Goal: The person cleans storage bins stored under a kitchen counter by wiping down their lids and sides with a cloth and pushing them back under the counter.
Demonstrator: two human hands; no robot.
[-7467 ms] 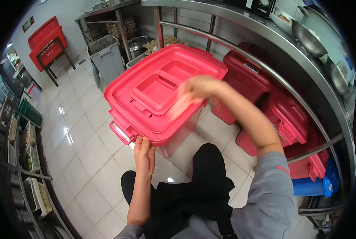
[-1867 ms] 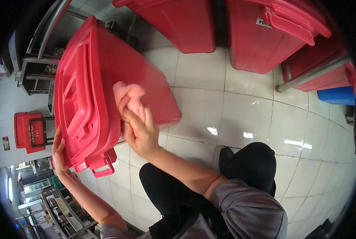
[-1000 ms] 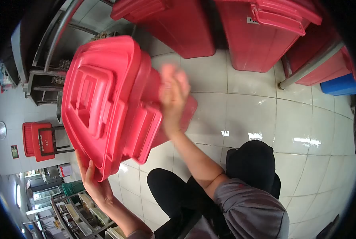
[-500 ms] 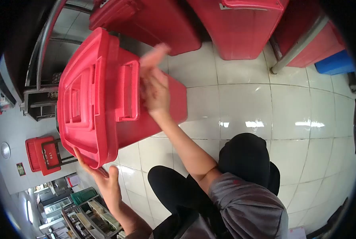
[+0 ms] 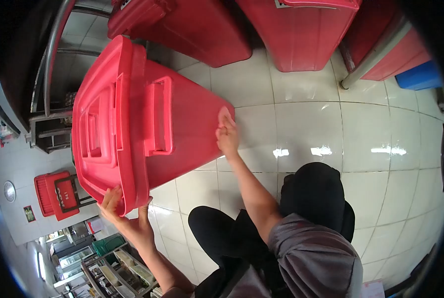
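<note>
A large red bin (image 5: 187,119) with a closed red lid (image 5: 82,164) stands before me on the tiles. Its front handle (image 5: 162,116) faces my side. My left hand (image 5: 127,213) grips the lid's near lower corner, fingers on top and thumb at the rim's underside. Low on the bin's wall, close to its base, my right hand (image 5: 227,134) presses a pink cloth (image 5: 225,115) against the surface. Part of the cloth is hidden under the fingers.
More red bins (image 5: 301,39) stand at the top, beside a metal table leg (image 5: 376,54) and a blue container (image 5: 418,76). Metal rails (image 5: 53,54) run at the upper left. A red folded item on a stand (image 5: 58,195) and a shelf rack (image 5: 122,273) are at the left.
My right hand has moved with the cloth from beside the handle down to the bin's base. My left hand's fingers have closed over the lid's corner. Earlier, the bin stood at a different angle.
</note>
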